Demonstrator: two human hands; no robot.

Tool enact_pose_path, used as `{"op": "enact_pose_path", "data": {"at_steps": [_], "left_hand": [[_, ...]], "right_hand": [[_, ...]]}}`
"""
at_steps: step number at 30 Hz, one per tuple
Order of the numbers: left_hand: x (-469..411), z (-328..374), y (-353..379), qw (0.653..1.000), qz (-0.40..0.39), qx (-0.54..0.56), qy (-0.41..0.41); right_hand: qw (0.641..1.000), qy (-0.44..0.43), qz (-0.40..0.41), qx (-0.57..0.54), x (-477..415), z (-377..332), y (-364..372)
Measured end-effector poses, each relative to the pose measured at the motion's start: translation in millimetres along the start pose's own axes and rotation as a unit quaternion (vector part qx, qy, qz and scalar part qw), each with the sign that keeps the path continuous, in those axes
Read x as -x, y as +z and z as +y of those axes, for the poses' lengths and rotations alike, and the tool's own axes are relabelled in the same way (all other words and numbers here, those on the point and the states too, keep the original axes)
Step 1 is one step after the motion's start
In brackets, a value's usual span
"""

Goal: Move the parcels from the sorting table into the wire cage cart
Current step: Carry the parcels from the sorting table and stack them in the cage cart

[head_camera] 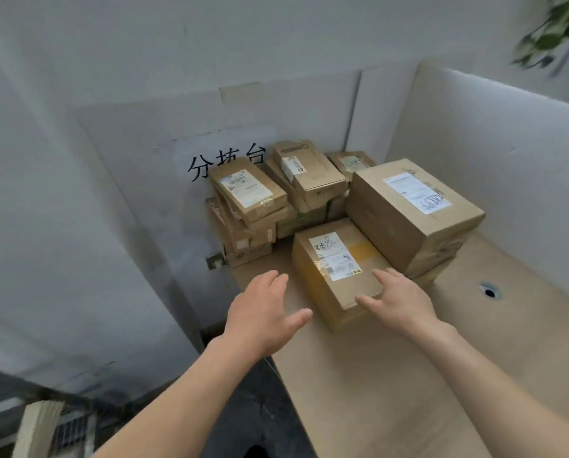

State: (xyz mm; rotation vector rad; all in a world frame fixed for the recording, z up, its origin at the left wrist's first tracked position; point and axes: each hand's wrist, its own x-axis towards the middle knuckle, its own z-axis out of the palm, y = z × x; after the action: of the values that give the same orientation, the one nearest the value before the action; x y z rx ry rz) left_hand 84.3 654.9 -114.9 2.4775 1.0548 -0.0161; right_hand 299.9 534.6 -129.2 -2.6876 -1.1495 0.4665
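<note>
Brown matte table (392,375), near half bare, left edge beside dark floor (243,408). Boxy cardboard parcel (336,269) mid-table, before corner pile (250,206). Left hand (263,312), right hand (398,299) spread wide, flanking parcel, holding nothing.

A plain grey-white wall (78,61) fills the left and top of the view, lit softly and evenly with no hard shadows. Pale panels stand upright along the sorting table (392,375): a back board (138,133) at its far edge and a side panel (491,133) along its right edge, meeting near the far right corner. A paper sign (210,150) with large black characters is fixed to the back board. Low on that board, at the table's far left corner, sits a small wall socket (215,261). The brown tabletop has a round cable hole (489,291) near its right edge. Dark floor (243,401) shows beside the table's left edge. Blurred green plant leaves (554,31) hang above the side panel.
</note>
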Motion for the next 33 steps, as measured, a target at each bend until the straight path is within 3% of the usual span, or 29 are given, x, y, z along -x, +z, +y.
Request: {"op": "enact_pose_path", "data": {"at_steps": [12, 19, 33], "left_hand": [[-83.2, -12.6, 15.7, 0.997, -0.07, 0.012, 0.04], [-113.1, -21.6, 24.8, 0.995, -0.086, 0.025, 0.048], [-139.5, -27.1, 41.3, 0.993, -0.1, 0.041, 0.046]], "right_hand": [[0.995, 0.095, -0.036, 0.017, -62.2, -0.1, 21.3], [0.991, 0.134, -0.016, 0.024, -76.8, -4.9, 26.3], [0.992, 0.117, -0.018, 0.041, -99.0, -11.6, 31.6]]}}
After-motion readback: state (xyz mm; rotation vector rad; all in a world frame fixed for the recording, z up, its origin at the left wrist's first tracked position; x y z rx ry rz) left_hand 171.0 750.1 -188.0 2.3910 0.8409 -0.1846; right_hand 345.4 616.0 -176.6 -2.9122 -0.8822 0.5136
